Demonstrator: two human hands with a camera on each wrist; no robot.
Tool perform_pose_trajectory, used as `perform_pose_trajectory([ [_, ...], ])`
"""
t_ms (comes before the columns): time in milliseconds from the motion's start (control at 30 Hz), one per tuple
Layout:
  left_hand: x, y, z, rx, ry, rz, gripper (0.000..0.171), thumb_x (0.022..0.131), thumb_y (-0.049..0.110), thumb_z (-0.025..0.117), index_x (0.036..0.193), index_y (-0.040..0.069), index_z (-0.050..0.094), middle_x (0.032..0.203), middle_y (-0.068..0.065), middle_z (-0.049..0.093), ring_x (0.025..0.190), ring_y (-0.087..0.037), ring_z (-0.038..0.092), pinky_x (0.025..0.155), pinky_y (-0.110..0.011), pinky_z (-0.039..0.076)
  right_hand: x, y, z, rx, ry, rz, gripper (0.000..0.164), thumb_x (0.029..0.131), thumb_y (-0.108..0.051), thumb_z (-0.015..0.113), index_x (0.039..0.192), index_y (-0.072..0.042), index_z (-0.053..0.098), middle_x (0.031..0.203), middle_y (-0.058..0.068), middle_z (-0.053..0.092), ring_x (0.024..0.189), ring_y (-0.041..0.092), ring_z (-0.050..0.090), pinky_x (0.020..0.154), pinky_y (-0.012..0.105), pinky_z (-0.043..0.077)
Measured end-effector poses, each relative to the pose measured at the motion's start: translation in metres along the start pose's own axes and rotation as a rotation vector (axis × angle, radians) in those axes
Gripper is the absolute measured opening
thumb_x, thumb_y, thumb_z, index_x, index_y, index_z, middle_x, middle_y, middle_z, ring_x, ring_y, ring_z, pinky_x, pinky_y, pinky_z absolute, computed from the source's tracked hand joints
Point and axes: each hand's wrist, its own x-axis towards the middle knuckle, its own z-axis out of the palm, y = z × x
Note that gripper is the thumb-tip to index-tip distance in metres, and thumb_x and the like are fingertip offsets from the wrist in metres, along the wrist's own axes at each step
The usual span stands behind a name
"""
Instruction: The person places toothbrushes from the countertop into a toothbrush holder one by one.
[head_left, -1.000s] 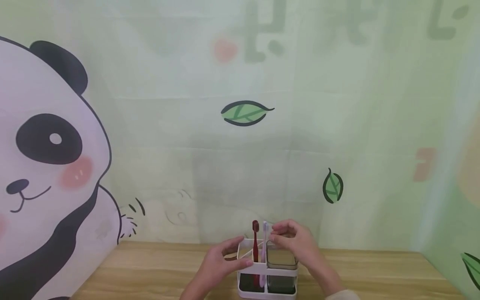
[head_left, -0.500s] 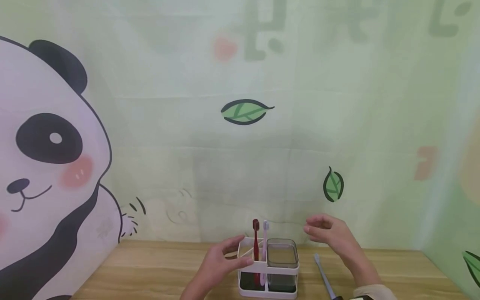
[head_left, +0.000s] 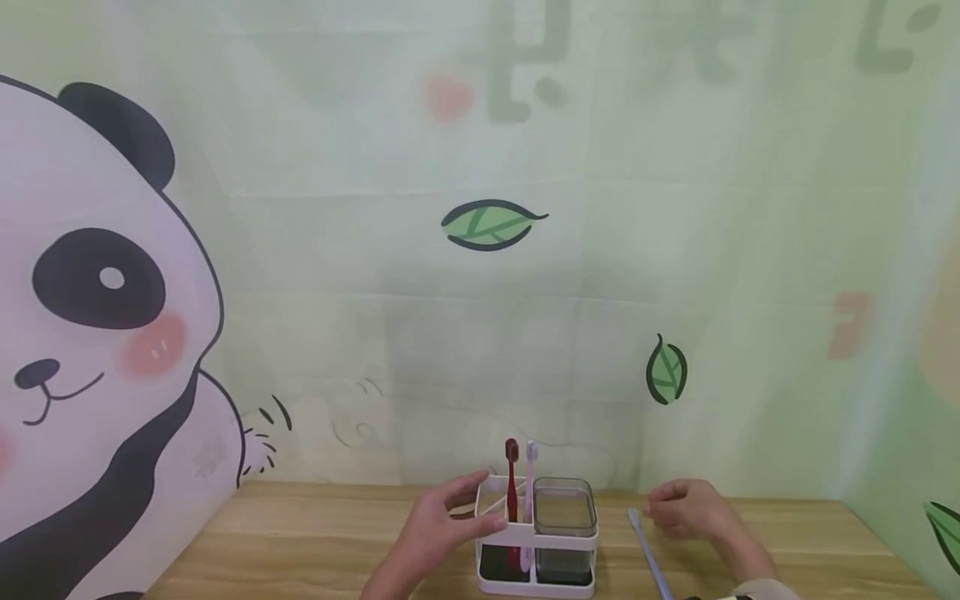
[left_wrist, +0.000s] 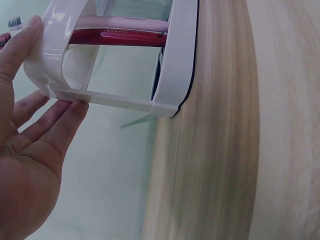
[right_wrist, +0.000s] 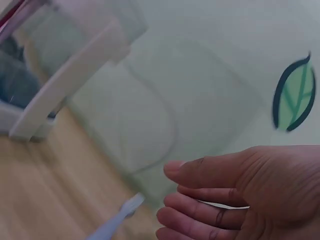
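My left hand (head_left: 438,529) grips the left side of a white toothbrush holder (head_left: 562,542), thumb on its front band and fingers at the side and back. Two toothbrushes stand upright in it: a dark red toothbrush (head_left: 512,492) and a pale pink-purple toothbrush (head_left: 528,500). A see-through grey cup (head_left: 566,517) fills its right compartment. On the table right of the holder lies a light blue toothbrush (head_left: 649,554), bristle head toward the wall. Just right of that head hovers my right hand (head_left: 690,508), fingers loosely curled around nothing; in the right wrist view the bristles (right_wrist: 134,202) show below its thumb.
The wood-grain table (head_left: 300,533) meets a pale green cloth backdrop (head_left: 315,333) close behind the holder. A printed panda (head_left: 112,333) covers the backdrop's left part, with printed leaves (head_left: 495,225) elsewhere.
My right hand has moved from beside the pale toothbrush at the holder rightward, then down beside the blue toothbrush, which has come into view. The left hand keeps its grip on the holder.
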Motion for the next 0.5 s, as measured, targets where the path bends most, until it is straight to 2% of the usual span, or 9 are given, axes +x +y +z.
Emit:
perform_pose_trajectory([
  [133, 0.003, 0.001, 0.002, 0.005, 0.000, -0.007, 0.072, 0.089, 0.030, 0.089, 0.148, 0.000, 0.060, 0.138, -0.023, 0.066, 0.122, -0.044, 0.066, 0.095, -0.053, 0.060, 0.003, 0.014, 0.001, -0.094, -0.005, 0.028, 0.021, 0.096, -0.005, 0.071, 0.110, 0.010, 0.071, 0.096, 0.008, 0.074, 0.086, 0.022, 0.070, 0.078, 0.040, 0.062],
  [367, 0.006, 0.000, 0.004, -0.001, -0.017, 0.008, 0.072, 0.090, 0.029, 0.088, 0.148, -0.002, 0.059, 0.138, -0.025, 0.066, 0.121, -0.044, 0.066, 0.094, -0.052, 0.060, -0.001, 0.029, 0.006, -0.091, 0.006, -0.081, 0.013, 0.088, 0.002, 0.069, 0.097, 0.011, 0.070, 0.082, 0.006, 0.070, 0.077, 0.022, 0.066, 0.071, 0.036, 0.059],
  [500, 0.003, -0.002, 0.002, -0.001, -0.025, 0.019, 0.072, 0.090, 0.028, 0.088, 0.148, -0.004, 0.058, 0.137, -0.026, 0.066, 0.121, -0.045, 0.066, 0.094, -0.052, 0.060, -0.001, 0.031, 0.012, -0.106, 0.026, -0.055, 0.009, 0.086, -0.001, 0.072, 0.093, 0.005, 0.072, 0.081, 0.006, 0.068, 0.077, 0.022, 0.063, 0.070, 0.035, 0.056],
])
